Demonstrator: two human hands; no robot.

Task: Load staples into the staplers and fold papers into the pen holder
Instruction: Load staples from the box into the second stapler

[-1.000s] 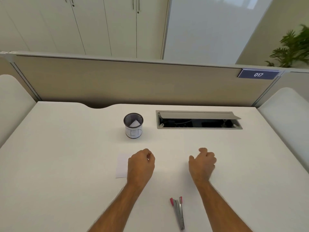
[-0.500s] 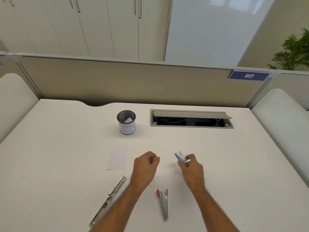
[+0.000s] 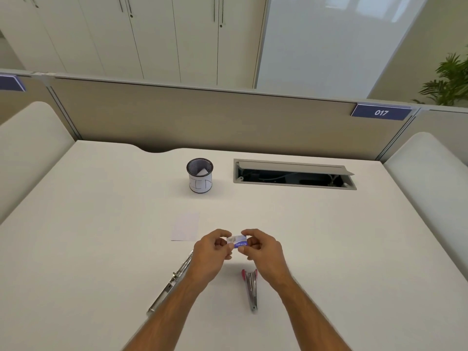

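Right now both hands meet above the middle of the worktop [image 3: 316,249], each pinching one end of a small blue-and-white staple box [image 3: 238,242]. The left hand [image 3: 211,252] has thumb and fingertips curled onto the box's left end; the right hand [image 3: 263,249] grips the right end the same way. The box looks like thin card, so it is probably light and easily crushed; holding it by the short ends and sliding the tray out seems safer than squeezing its broad faces. The staple strips inside are likely brittle along their glue line and apt to snap or scatter if tipped, so I would keep the box level and low over the surface.

Two staplers wait nearby. A long metal one [image 3: 174,277] lies flat at a slant, partly under the left forearm, and appears swung open. A smaller stapler with red tips [image 3: 250,287] lies just below the right hand; whether it is open I cannot tell. A sheet of paper [image 3: 185,226] lies flat beyond the left hand, thin and limp, best lifted at a corner. Farther back stands the mesh pen holder [image 3: 200,179] with a folded white piece already inside.
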